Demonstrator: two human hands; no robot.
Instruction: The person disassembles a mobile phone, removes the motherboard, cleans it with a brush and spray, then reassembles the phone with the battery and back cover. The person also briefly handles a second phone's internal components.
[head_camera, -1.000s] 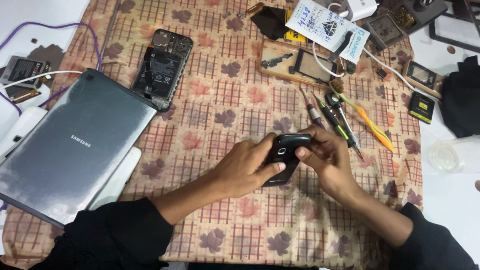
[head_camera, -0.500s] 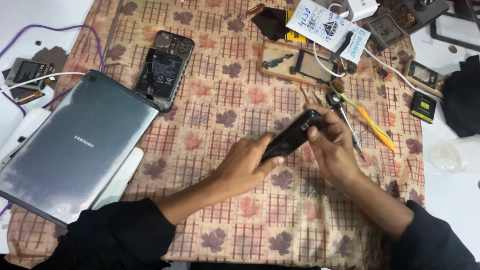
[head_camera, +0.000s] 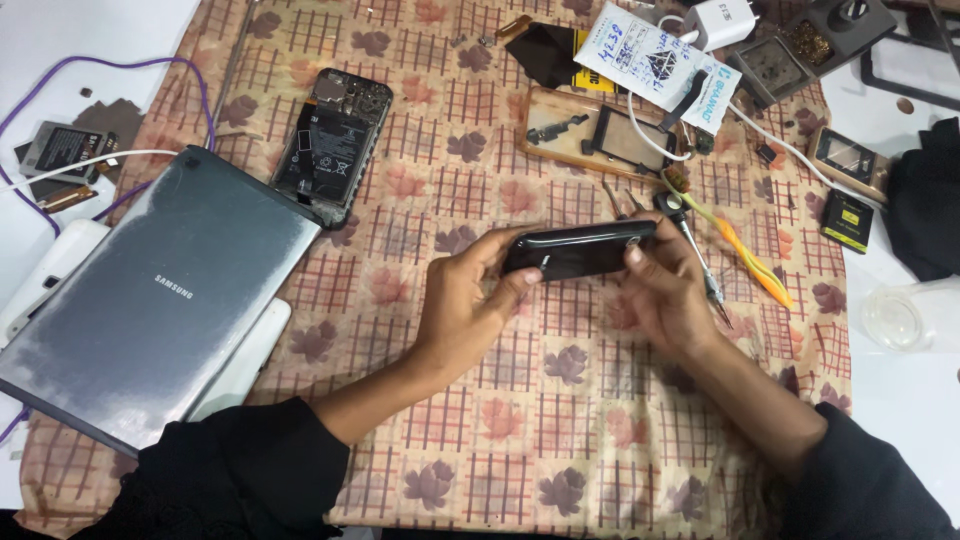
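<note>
Bench: covered for the most part by a checked, leaf-patterned cloth.

Grey tablet: face down at left of frame, lying partly over a white device.

Opened phone: upper left of centre, back removed, battery exposed.

Black phone: centre of frame, held clear of the cloth between both hands. Its long axis runs left to right across the frame, right end tilted slightly toward the top; one long edge is turned to the camera (which face is uppermost cannot be told).

Left hand: fingers closed on the phone's left end, thumb on the near edge.

Right hand: fingers closed on the right end, thumb at the upper right corner.

Screwdriver and orange tool: lying just right of the right hand, untouched.

Judgement: the step in hand appears to be working the phone's edge or back cover by finger. The next move would call for a steady left-hand grip and careful pressure at the seam.
</note>
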